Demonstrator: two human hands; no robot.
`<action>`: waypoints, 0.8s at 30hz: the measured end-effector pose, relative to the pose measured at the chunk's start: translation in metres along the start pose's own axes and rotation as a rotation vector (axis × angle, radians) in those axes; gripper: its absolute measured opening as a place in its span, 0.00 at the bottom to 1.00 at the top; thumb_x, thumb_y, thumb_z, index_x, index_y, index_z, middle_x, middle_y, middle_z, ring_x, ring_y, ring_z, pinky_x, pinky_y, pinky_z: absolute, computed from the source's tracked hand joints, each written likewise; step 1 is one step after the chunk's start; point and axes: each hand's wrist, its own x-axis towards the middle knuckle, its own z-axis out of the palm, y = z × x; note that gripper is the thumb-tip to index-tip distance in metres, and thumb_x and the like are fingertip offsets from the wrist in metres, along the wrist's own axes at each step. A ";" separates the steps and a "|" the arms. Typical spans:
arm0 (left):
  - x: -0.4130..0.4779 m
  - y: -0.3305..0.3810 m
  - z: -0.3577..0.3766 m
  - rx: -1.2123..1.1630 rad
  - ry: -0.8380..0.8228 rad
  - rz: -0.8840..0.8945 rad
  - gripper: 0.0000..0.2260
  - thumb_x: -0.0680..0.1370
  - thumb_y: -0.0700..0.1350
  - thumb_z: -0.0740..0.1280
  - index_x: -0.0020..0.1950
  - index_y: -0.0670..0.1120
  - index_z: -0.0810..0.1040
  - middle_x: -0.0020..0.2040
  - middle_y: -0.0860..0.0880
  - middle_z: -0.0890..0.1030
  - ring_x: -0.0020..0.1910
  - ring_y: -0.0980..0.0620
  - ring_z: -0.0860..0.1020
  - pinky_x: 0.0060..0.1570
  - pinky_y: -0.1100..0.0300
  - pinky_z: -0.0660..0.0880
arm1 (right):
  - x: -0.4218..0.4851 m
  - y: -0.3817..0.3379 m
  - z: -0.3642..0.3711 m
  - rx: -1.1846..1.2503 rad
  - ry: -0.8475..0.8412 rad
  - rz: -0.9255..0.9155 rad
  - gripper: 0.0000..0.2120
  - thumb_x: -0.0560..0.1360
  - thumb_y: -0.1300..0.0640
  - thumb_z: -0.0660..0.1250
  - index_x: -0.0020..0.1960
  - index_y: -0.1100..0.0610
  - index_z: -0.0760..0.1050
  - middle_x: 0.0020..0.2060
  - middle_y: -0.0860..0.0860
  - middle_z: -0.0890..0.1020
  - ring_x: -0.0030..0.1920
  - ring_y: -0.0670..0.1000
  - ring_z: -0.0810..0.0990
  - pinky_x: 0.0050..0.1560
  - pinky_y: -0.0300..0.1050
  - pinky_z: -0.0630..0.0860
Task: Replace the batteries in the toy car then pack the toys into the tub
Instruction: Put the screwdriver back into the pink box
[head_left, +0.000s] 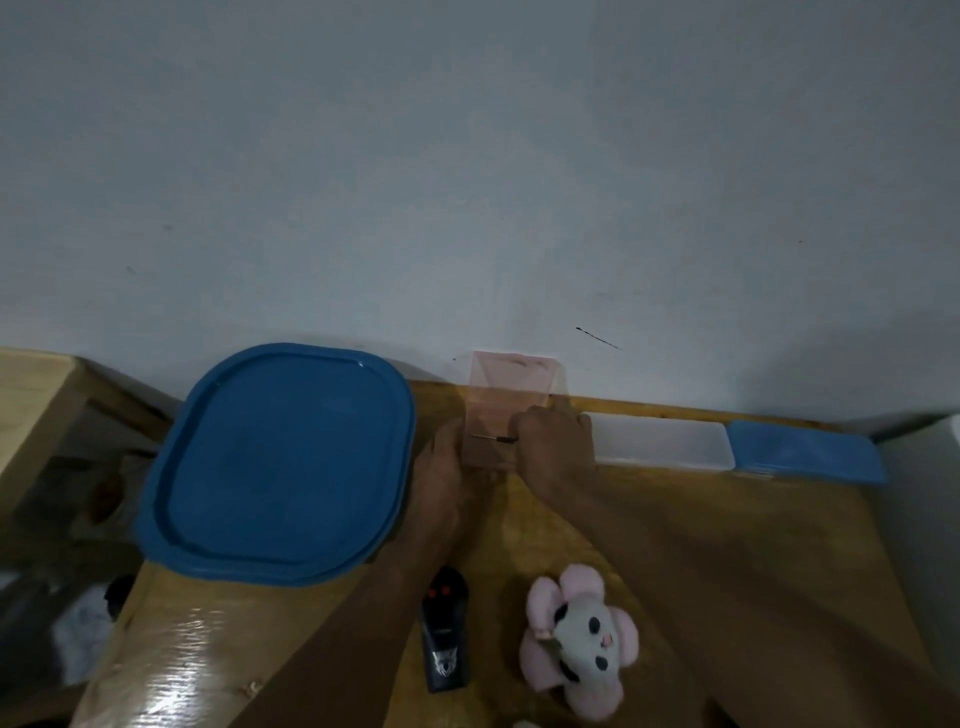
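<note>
plush panda (582, 642); remote (445, 631) emblem blurred; right fingers (525, 432) grip screwdriver (493, 437), left fingers (451, 441) hold pink box (511, 382).

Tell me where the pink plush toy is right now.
In the head view, the pink plush toy lies on the wooden table near the bottom edge, right of centre, just right of the black toy.

The right hand (553, 447) covered the handle of a thin tool (491, 437), so only its tip showed. The left hand (441, 467) had fingers that blurred into the pink box (511, 384), and their grip was unclear. Both forearms ran off the edge at 6 o'clock. Clutter (62, 613) at 8 o'clock was an unreadable blur.
</note>
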 end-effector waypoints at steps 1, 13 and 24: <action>0.000 -0.001 0.000 0.002 0.009 0.005 0.08 0.79 0.40 0.66 0.58 0.47 0.74 0.46 0.61 0.73 0.39 0.72 0.73 0.40 0.84 0.66 | 0.000 0.000 0.000 -0.002 0.005 -0.011 0.08 0.73 0.60 0.67 0.51 0.54 0.80 0.50 0.53 0.82 0.60 0.58 0.71 0.59 0.55 0.70; 0.008 -0.012 -0.002 0.098 0.046 -0.003 0.09 0.79 0.44 0.67 0.59 0.50 0.76 0.53 0.54 0.80 0.46 0.65 0.76 0.52 0.61 0.75 | 0.016 0.026 -0.017 0.811 0.145 0.359 0.17 0.76 0.60 0.65 0.65 0.58 0.73 0.62 0.54 0.77 0.53 0.53 0.79 0.55 0.43 0.74; 0.009 -0.011 -0.001 0.202 0.061 0.079 0.08 0.77 0.43 0.68 0.55 0.44 0.80 0.51 0.47 0.82 0.48 0.51 0.79 0.49 0.56 0.78 | -0.013 0.038 0.000 0.410 0.156 0.005 0.12 0.76 0.63 0.65 0.58 0.58 0.78 0.52 0.55 0.83 0.49 0.55 0.81 0.50 0.44 0.77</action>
